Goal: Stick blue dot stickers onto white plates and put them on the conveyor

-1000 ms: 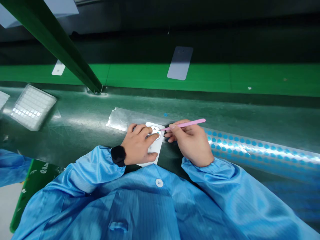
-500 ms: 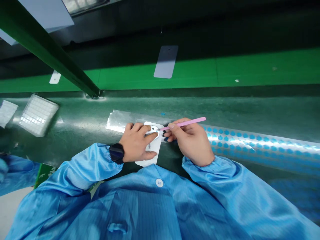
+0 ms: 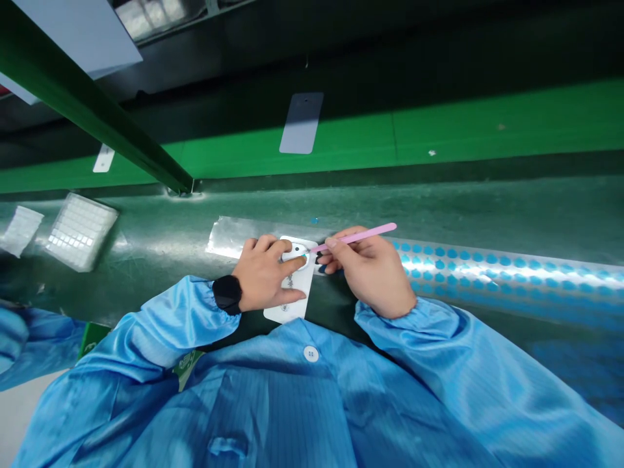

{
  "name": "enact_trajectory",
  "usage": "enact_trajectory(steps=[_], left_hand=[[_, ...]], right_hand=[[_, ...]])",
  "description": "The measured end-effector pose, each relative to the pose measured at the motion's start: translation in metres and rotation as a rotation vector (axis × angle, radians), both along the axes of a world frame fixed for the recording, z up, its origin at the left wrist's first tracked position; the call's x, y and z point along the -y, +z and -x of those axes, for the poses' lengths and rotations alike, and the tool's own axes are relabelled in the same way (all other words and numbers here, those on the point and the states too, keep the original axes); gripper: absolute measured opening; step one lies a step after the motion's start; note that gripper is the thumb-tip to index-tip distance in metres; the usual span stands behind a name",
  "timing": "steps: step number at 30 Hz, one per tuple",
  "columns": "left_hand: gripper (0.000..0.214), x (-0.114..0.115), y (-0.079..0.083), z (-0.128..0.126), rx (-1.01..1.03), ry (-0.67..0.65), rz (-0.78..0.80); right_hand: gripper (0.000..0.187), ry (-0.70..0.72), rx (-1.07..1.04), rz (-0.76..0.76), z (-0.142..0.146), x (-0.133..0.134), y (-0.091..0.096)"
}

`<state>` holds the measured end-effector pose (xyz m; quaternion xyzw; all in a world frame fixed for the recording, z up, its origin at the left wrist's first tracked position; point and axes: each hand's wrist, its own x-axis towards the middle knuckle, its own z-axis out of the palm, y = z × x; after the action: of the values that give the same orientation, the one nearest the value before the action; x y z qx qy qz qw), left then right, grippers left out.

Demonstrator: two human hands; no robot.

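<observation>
Fingers spread, my left hand (image 3: 260, 273) lies over a white rounded-corner plate (image 3: 303, 281) with dark printing and a small dark hole at its top. My left fingertips press around an oval area at the plate's upper end, where a little blue-green shows. Pinched in my right hand (image 3: 377, 276) is a slim pink stick-like tool (image 3: 369, 233). Its thin tip touches or hovers over the oval area, close to my left index finger. Small dark pieces beside my right fingers are too unclear to name.
Clear film (image 3: 231, 235) runs under the hands, and a strip of blue dots (image 3: 478, 265) stretches right. White plates (image 3: 301, 123) lie on the green ledge. A green post (image 3: 146, 153), a packet of small white squares (image 3: 82, 231) and another person's blue sleeve (image 3: 43, 344) are at left.
The view has shifted slightly, so the background plate sits further left. My hands keep nearly the same pose at the white plate, and blue-green now shows at my left fingertip.
</observation>
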<state>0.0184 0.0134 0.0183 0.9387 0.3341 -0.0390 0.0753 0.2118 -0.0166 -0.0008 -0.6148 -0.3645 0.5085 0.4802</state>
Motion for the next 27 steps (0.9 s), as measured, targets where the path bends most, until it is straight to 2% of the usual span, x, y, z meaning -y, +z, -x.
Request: enact_trajectory(steps=[7, 11, 16, 20, 27], left_hand=[[0.062, -0.0011, -0.0015, 0.0013, 0.031, 0.027, 0.014], [0.065, -0.0008, 0.0008, -0.0005, 0.013, 0.045, 0.015], [0.058, -0.0021, 0.0008, -0.0009, 0.027, 0.009, 0.026], [0.062, -0.0013, -0.0005, -0.001, 0.032, 0.047, 0.028], [0.061, -0.0004, 0.0053, -0.0054, 0.003, 0.058, 0.036]], right_hand=[[0.043, -0.006, -0.023, 0.009, 0.0001, 0.0005, 0.0051], [0.043, -0.005, -0.028, 0.001, -0.0001, 0.0002, 0.0039], [0.041, 0.006, -0.026, -0.007, -0.0008, 0.0003, 0.0013], [0.041, 0.015, -0.017, -0.013, -0.0012, 0.0006, 0.0011], [0.041, 0.007, -0.036, -0.014, 0.0, 0.0002, 0.0016]])
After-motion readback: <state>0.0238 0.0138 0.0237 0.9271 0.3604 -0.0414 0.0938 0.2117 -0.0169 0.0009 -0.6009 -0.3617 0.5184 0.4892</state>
